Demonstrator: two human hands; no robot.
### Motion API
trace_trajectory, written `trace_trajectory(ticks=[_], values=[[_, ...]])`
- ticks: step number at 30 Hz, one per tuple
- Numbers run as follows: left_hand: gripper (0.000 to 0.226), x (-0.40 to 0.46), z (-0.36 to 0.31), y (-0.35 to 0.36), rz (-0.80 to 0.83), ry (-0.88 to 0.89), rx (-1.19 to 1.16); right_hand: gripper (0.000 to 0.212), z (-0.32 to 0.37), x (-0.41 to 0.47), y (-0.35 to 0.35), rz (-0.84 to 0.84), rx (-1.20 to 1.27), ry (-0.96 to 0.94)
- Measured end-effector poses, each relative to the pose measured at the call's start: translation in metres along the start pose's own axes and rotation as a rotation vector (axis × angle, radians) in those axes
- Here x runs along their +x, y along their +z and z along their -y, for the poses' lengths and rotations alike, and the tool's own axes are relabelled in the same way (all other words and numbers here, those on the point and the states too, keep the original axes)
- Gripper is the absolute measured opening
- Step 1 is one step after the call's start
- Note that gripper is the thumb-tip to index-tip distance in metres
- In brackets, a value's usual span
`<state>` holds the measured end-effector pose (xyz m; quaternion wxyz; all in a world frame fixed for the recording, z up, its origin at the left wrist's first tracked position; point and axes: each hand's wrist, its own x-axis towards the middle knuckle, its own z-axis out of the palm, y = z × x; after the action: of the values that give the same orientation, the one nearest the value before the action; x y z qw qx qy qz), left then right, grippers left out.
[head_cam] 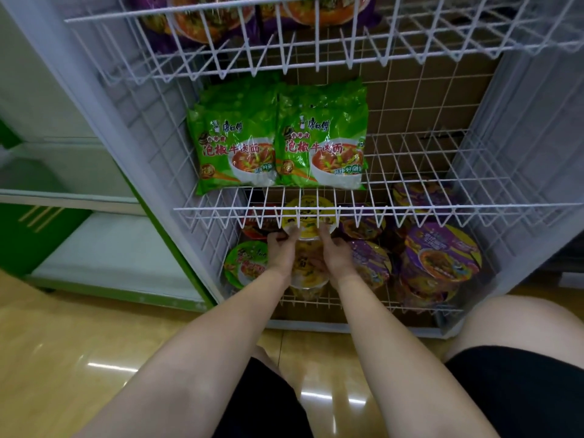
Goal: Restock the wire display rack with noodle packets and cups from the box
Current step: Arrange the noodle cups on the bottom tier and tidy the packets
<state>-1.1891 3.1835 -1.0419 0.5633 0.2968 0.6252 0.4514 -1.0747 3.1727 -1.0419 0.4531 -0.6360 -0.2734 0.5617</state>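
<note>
- Down low, the person's bare knees and dark shorts sit over a glossy tan floor (63,358), both forearms stretched forward into the white wire rack (379,210).
- Left hand (281,248) curls its fingers round the left side of a yellow noodle cup (308,221); right hand (335,252) grips the right side of the same cup, thumb up against its rim.
- That cup is held in the bottom basket, just under the front rail of the middle shelf, above a second yellow cup (308,276) lying below the wrists.
- A green cup (245,263) sits just left of the left hand; purple cups (442,257) crowd the right side of the basket.
- A red-lidded cup (256,226) seems to sit behind the green one, though the wires blur it.
- One level up, two green noodle packets (278,143) stand side by side, touching, on the left half of the middle shelf.
- Top basket: purple packets (252,14) lean at the left and centre.
- Brown cardboard (426,99) shows behind the rack's back grid.
</note>
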Motion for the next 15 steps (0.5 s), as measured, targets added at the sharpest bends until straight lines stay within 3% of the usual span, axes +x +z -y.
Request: trace_trajectory(ticks=[2, 5, 8, 12, 15], values=[[0.057, 0.0, -0.002, 0.003, -0.017, -0.001, -0.064, 0.084, 0.001, -0.002, 0.0, 0.029, 0.096, -0.01], [0.052, 0.003, -0.006, 0.007, -0.042, -0.021, -0.128, 0.086, -0.006, 0.008, 0.002, 0.019, 0.141, 0.025], [0.044, 0.004, -0.013, 0.01, -0.058, -0.031, -0.155, 0.054, -0.005, 0.019, 0.003, 0.0, 0.159, 0.01], [0.041, 0.007, -0.016, 0.009, -0.062, -0.045, -0.188, 0.064, -0.007, 0.03, 0.002, -0.011, 0.143, 0.005], [0.042, 0.014, -0.018, 0.006, -0.053, -0.034, -0.155, 0.034, -0.01, 0.03, 0.0, -0.037, 0.117, -0.043]])
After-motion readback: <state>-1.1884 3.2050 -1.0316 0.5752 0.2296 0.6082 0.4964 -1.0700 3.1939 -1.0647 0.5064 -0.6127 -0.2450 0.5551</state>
